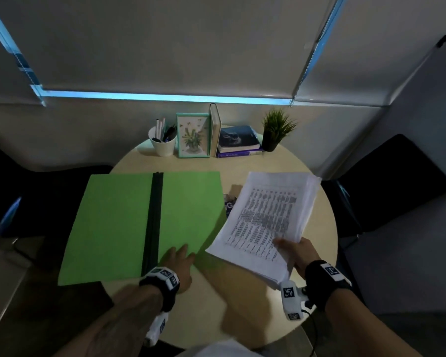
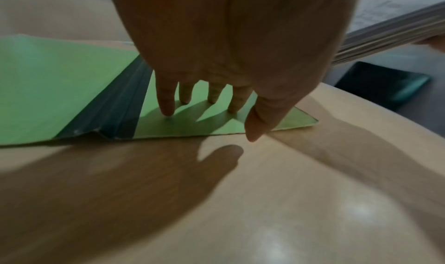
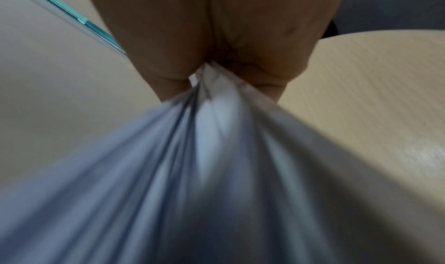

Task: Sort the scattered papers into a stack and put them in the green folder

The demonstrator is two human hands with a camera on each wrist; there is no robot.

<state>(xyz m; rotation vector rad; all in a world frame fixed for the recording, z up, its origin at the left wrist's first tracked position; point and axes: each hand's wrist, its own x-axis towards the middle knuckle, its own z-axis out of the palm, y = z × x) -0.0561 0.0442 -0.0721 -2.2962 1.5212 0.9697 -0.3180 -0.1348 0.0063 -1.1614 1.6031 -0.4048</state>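
The green folder [image 1: 119,222] lies open and flat on the round table [image 1: 216,300], its dark spine [image 1: 153,222] running down the middle. My left hand [image 1: 179,257] has straight fingers [image 2: 166,104] spread on the near corner of the folder's [image 2: 60,89] right half, thumb over its edge. My right hand [image 1: 294,249] grips the near edge of a thick stack of printed papers [image 1: 265,220], held above the table to the right of the folder. In the right wrist view the papers [image 3: 216,154] fan out, blurred, from my right hand [image 3: 216,64].
At the table's back stand a white pen cup [image 1: 162,143], a framed plant picture [image 1: 192,135], an upright book [image 1: 215,130], stacked books [image 1: 238,141] and a small potted plant [image 1: 274,132]. A small dark item [image 1: 229,202] lies between folder and papers. Black chairs [image 1: 397,181] flank the table.
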